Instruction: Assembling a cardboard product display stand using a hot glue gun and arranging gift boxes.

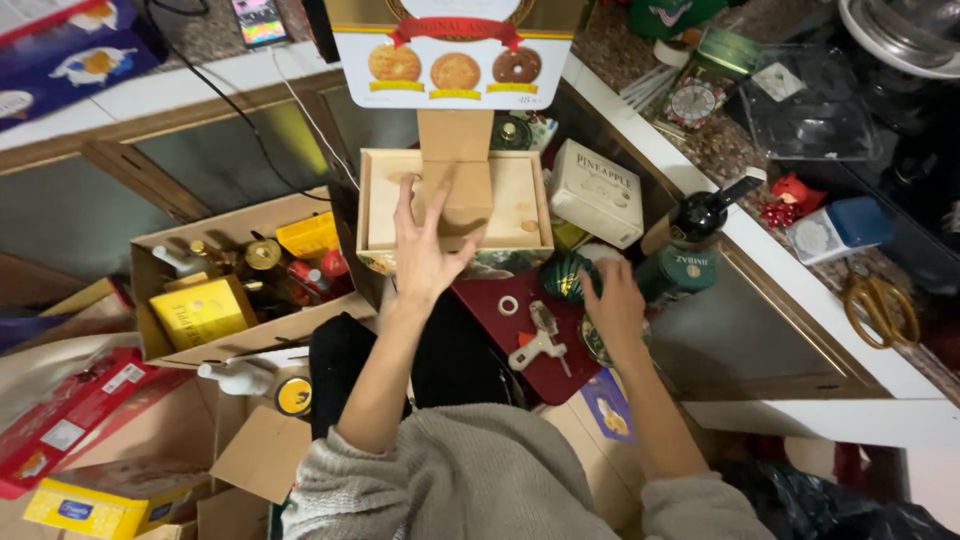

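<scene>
The shallow wooden box point(455, 212) sits in the middle of my view, propped on the clutter below, with a cardboard strip point(455, 165) running down across it from the biscuit tin point(452, 45) above. My left hand point(425, 250) lies over the box's near edge, fingers spread and flat, grasping nothing. My right hand point(612, 305) reaches down to the right, fingers curled beside the dark green round tin point(566, 275); I cannot tell whether it actually grips anything.

Just right of the box stands a white carton point(597, 192), and past it a dark bottle point(705, 212) leans against the counter edge point(745, 235). Below lies a dark red lid point(520, 335) with a white tool point(540, 345) on it. To the left is an open cardboard box point(235, 280) packed with small jars and a yellow packet.

I judge the wooden box poorly seated: a flat-handed push could tip it, or knock the leaning bottle down.
</scene>
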